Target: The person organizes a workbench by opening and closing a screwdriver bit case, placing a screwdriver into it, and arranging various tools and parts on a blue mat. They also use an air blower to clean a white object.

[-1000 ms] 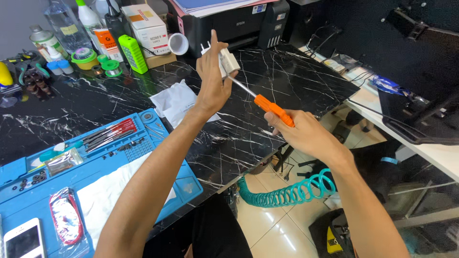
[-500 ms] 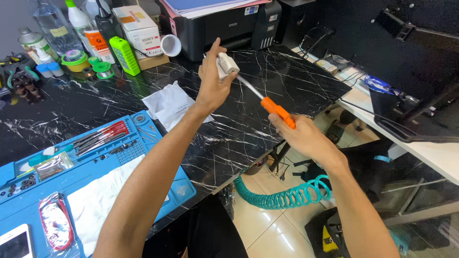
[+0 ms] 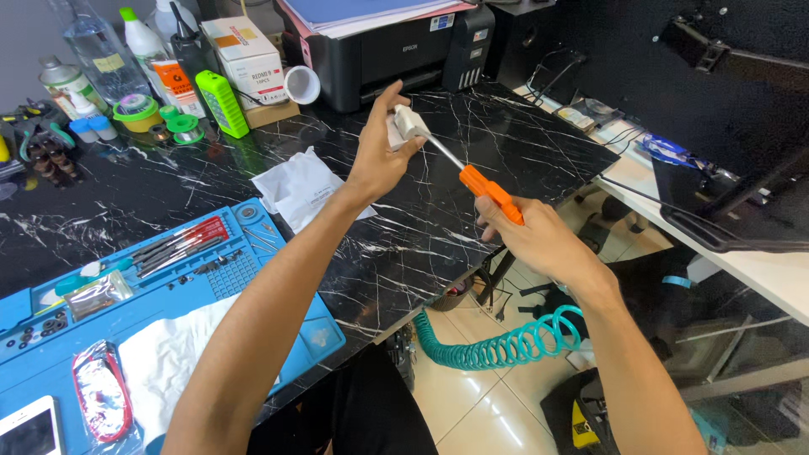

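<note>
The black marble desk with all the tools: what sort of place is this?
Probably a small electronics repair bench. A blue work mat holds fine tools, solder reels sit behind, and the right hand drives an orange-handled screwdriver into a small white part.

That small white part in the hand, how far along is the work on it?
Done: tools are laid out on the blue mat. In hand: the left hand holds the small white part while the right hand works an orange-handled screwdriver into it. Left: the part is not set down.
</note>
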